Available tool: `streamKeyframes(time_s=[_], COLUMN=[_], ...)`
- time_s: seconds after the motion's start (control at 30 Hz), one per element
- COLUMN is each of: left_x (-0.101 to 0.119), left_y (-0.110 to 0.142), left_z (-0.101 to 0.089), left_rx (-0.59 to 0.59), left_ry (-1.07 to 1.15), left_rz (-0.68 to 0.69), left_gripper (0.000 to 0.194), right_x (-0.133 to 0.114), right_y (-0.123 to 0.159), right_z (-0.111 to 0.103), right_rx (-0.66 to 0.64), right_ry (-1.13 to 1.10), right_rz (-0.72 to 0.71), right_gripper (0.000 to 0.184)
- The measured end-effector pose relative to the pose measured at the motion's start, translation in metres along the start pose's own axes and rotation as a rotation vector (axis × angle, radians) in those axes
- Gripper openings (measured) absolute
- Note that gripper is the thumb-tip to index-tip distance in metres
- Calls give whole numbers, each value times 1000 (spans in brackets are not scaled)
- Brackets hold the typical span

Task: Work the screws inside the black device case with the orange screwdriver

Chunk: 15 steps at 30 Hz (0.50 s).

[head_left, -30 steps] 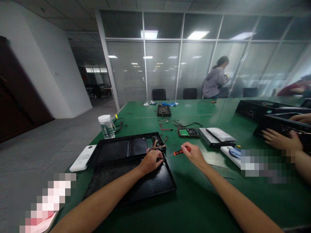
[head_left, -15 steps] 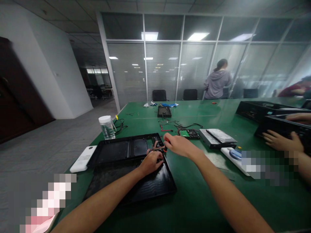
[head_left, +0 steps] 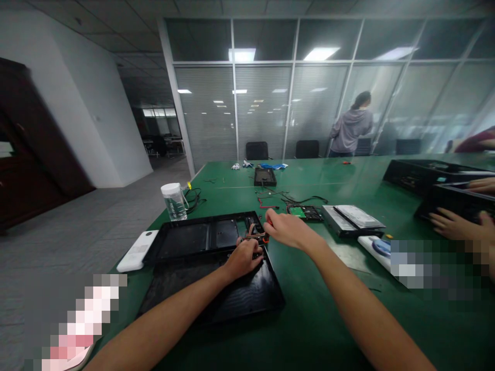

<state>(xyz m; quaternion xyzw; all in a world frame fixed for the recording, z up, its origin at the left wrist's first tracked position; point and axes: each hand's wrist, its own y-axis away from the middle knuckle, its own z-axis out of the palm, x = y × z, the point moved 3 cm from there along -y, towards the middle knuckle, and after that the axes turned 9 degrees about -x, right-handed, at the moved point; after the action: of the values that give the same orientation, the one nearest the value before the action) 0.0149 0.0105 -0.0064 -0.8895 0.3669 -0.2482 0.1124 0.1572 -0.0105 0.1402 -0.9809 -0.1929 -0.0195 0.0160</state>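
Note:
My right hand (head_left: pixel 284 229) is closed around a red screwdriver (head_left: pixel 269 222), held upright over the right end of a black plastic casing (head_left: pixel 189 240). An orange-red part shows just below the fist; the tip is hidden. Just in front of it, my left hand (head_left: pixel 243 260) is closed with its fingertips together at the casing's edge. What those fingers hold cannot be made out. Striped wires (head_left: pixel 251 233) run in the casing's right compartment, between both hands. Nearer to me a second black casing half (head_left: pixel 266 288) lies flat, partly under my left forearm.
A clear bottle with a white lid (head_left: pixel 174 203) and a white phone-like object (head_left: pixel 135 252) stand at left. Beyond lie a green circuit board (head_left: pixel 297 211), loose cables (head_left: pixel 305 200) and a silver drive box (head_left: pixel 353 219). At right, another person's hands (head_left: pixel 452 225) touch a black case.
The view has shifted slightly, moving everything a little to the right. My hands stay in nearly the same place at the casing.

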Motion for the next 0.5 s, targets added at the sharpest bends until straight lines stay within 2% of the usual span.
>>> streamKeyframes(time_s=[0.07,0.17,0.23,0.33,0.43,0.5], left_x=[0,4,7,9,8,8], left_y=[0,-1,-2,-2,-2,-2], left_z=[-1,-4,-6,-8,-8,-7], left_rx=[7,-1,-11,-30,-39,-36], left_ry=[1,31,29,-1,-10,-9], left_rz=[-27,42,82,89,85,77], left_gripper=[25,38,42,28,22,23], right_x=[0,3,4,3,6,6], right_y=[1,3,5,5,5,4], right_z=[0,-1,-2,-3,-3,-3], right_rx=[-5,1,-2,-11,-23,-35], right_ry=[4,45,23,-6,16,-9], right_rz=[-6,103,99,25,89,88], right_gripper=[49,63,60,52,60,56])
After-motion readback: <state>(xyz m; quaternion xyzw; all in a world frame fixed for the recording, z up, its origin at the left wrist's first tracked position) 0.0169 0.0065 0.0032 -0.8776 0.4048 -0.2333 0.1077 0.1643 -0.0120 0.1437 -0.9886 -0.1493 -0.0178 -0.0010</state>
